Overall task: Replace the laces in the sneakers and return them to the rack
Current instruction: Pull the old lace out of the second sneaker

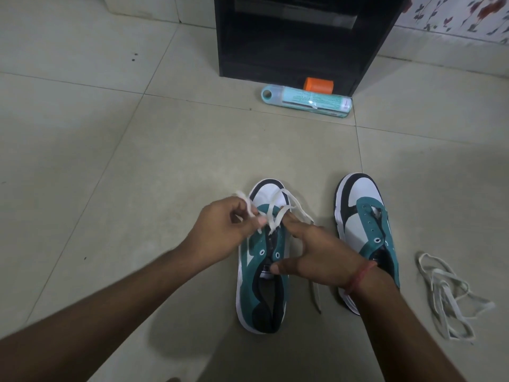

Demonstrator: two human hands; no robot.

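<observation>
The left hand (220, 230) pinches a white lace (271, 213) in curled fingers over the left sneaker (261, 271). The right hand (316, 252) rests on it, fingers extended. At 3 o'clock stands the unlaced sneaker (363, 216); a loose lace (446, 296) lies beyond. The rack (303, 37) stands at 12 o'clock.

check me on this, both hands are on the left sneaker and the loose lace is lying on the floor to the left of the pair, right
Not quite. In the head view the loose lace lies on the floor to the right of the pair, beside the right sneaker. The rest holds: the left hand and right hand are both on the left sneaker.
</observation>
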